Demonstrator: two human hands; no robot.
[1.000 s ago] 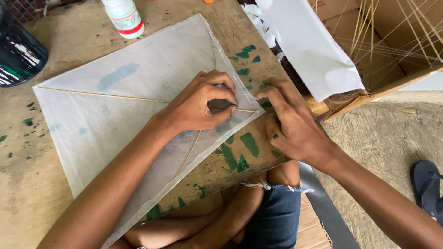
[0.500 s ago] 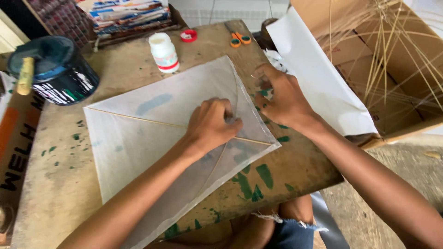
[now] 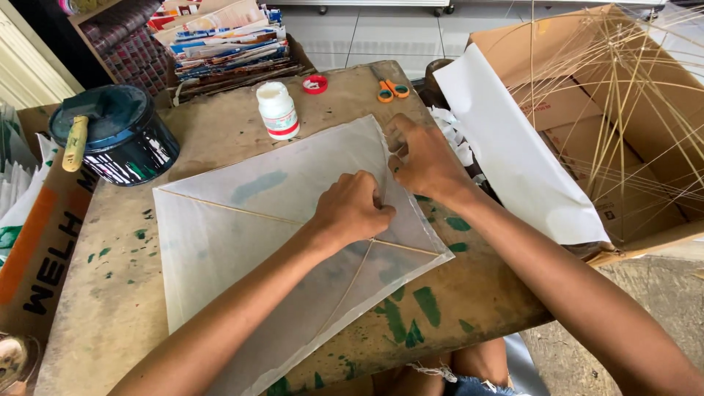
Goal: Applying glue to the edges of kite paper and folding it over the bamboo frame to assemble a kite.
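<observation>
A translucent white paper kite (image 3: 242, 220) with thin bamboo sticks lies flat on a paint-stained wooden table (image 3: 455, 308). My left hand (image 3: 353, 209) is curled into a loose fist and presses on the kite's curved stick near its middle. Just beyond it, my right hand (image 3: 424, 158) pinches the paper along the kite's upper right edge, fingers bent down onto it. The two hands nearly touch.
A white glue bottle (image 3: 278, 110), a red tape roll (image 3: 314, 84) and orange scissors (image 3: 394, 89) sit behind the kite. A dark paint tin (image 3: 121, 139) with a brush stands left. At right, a cardboard box (image 3: 616, 125) holds bamboo sticks and white paper.
My right hand has slid up the kite's right edge, away from the side corner. My left hand followed up along the stick. The view tilted up, showing more of the table's far side.
</observation>
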